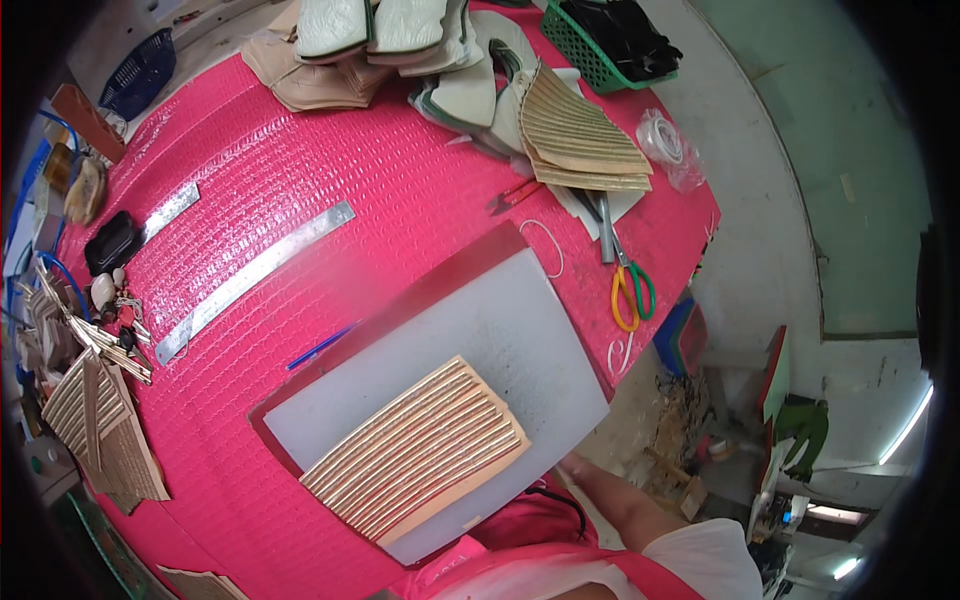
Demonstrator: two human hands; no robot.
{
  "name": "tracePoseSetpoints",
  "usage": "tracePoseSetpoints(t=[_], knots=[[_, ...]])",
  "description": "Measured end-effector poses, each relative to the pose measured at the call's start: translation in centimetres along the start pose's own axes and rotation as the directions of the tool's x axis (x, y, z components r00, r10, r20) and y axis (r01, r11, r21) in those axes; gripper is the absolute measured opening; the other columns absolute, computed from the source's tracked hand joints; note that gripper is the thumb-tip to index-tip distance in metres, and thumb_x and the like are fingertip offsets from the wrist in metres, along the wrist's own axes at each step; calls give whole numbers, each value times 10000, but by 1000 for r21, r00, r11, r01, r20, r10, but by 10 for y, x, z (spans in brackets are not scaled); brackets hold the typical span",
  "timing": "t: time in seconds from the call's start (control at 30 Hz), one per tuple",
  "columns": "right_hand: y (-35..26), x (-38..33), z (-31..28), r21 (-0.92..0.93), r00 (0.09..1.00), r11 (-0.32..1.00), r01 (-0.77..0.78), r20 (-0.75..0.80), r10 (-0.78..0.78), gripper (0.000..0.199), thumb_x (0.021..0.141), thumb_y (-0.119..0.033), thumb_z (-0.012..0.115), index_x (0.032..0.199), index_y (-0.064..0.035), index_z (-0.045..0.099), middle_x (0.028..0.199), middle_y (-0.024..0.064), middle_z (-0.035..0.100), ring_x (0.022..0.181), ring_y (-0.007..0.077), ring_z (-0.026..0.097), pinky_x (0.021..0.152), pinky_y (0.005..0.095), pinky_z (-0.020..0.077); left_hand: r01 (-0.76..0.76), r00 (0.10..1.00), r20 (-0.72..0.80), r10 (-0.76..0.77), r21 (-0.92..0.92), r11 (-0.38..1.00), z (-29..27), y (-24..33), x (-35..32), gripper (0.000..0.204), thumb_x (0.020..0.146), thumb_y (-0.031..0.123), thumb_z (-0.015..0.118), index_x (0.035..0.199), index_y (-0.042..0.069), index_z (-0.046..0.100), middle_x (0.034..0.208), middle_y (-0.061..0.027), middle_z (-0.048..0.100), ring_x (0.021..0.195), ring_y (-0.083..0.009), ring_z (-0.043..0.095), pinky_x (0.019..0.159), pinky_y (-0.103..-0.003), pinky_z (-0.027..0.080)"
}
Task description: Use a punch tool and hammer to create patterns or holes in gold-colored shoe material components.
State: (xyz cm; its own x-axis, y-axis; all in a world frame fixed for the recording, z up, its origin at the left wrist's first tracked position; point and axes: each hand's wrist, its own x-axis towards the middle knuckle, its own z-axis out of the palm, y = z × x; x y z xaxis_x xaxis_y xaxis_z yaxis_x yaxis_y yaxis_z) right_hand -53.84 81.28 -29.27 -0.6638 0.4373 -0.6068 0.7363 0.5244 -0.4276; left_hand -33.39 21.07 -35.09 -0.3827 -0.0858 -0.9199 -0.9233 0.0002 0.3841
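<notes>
Seemingly, lettering (446, 573) marks pink cloth (464, 552) below the ribbed panel (415, 450); hands' state I can't tell.

Loose white fabric short sleeve (708, 562) on right arm (622, 503), bare below it; bright pink cloth apron-like garment (452, 566) with faint marking, reddish-pink fabric strap (652, 577) beside sleeve, thin black curved cord (566, 498) against pink cloth near the waist

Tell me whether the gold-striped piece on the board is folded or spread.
Spread: the piece lies open on the board, its stripes running side by side with no fold showing.
</notes>
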Motion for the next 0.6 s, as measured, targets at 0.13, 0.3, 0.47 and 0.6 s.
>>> tracePoseSetpoints(t=[0.13, 0.3, 0.47, 0.6], knots=[[26, 36, -63, -378, 992, 926, -10, 110, 56, 307, 734, -289, 517, 939, -77, 605, 920, 155, 596, 853, 285, 567, 736, 348, 442, -84, 995, -49, 82, -41, 996, 37, -3, 29, 271, 732, -55, 441, 984, -39, 540, 917, -101, 576, 796, -159, 548, 724, -256, 422], [68, 69, -136, -894, 897, 288, 342, 402, 182, 289, 736, -239, 533, 915, -22, 600, 845, 120, 611, 765, 244, 587, 676, 326, 457, -184, 980, -89, 177, -77, 980, 102, -22, 71, 275, 733, -52, 443, 992, -38, 537, 923, -102, 574, 802, -161, 547, 725, -257, 421], [-147, -5, -172, 141, 654, 826, 545, 545, -525, 156, 762, -112, 534, 878, -13, 567, 763, 104, 544, 701, 188, 552, 606, 270, 441, -216, 954, -233, 189, -100, 971, 162, -69, 7, 280, 735, -50, 445, 999, -38, 534, 929, -103, 573, 808, -162, 545, 727, -257, 420], [-180, 20, -155, -343, 314, 327, 881, -93, -945, 147, 741, -38, 546, 887, -19, 544, 834, 111, 506, 753, 246, 533, 631, 315, 433, -280, 917, -326, 229, -118, 953, 212, -85, -3, 283, 735, -49, 447, 1005, -37, 531, 934, -103, 572, 813, -162, 544, 729, -258, 420]])
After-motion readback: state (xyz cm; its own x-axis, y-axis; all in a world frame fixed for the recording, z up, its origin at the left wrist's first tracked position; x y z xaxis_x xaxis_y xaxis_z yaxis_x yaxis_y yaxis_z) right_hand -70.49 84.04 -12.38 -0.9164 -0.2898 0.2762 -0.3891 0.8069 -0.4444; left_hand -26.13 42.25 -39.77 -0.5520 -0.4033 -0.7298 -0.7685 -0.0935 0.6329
